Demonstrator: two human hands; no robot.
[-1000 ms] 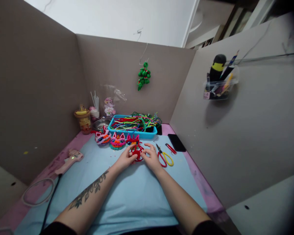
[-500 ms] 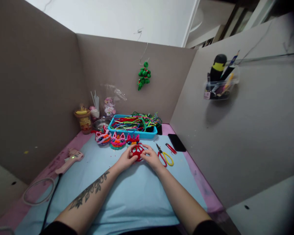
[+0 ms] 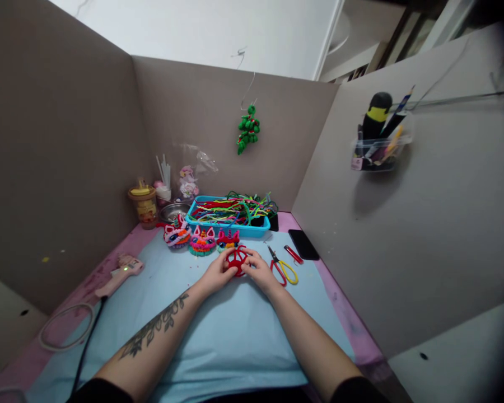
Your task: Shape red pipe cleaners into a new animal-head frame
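I have both hands on a small red wire frame (image 3: 237,260) at the middle of the blue mat (image 3: 218,336). My left hand (image 3: 215,274) pinches its left edge, fingers curled around it, and my right hand (image 3: 260,270) grips the right edge with thumb and fingers closed on it. The frame stands tilted up between the fingertips, just above the mat.

Just behind the frame I see three fuzzy cat faces (image 3: 201,242) in a row, the nearest one almost touching it. Behind them sits a blue tray (image 3: 228,226) heaped with coloured pipe cleaners (image 3: 235,208). Right of my right hand lie scissors (image 3: 282,268) with one red and one yellow loop, near a small red tool (image 3: 293,254), and a black phone (image 3: 303,244) rests by the right wall. A pink glue gun (image 3: 116,276) lies well to the left on the pink table edge, its cord running toward me. A green ornament (image 3: 247,131) hangs on the back wall, and a clear pen holder (image 3: 380,151) is stuck to the right wall
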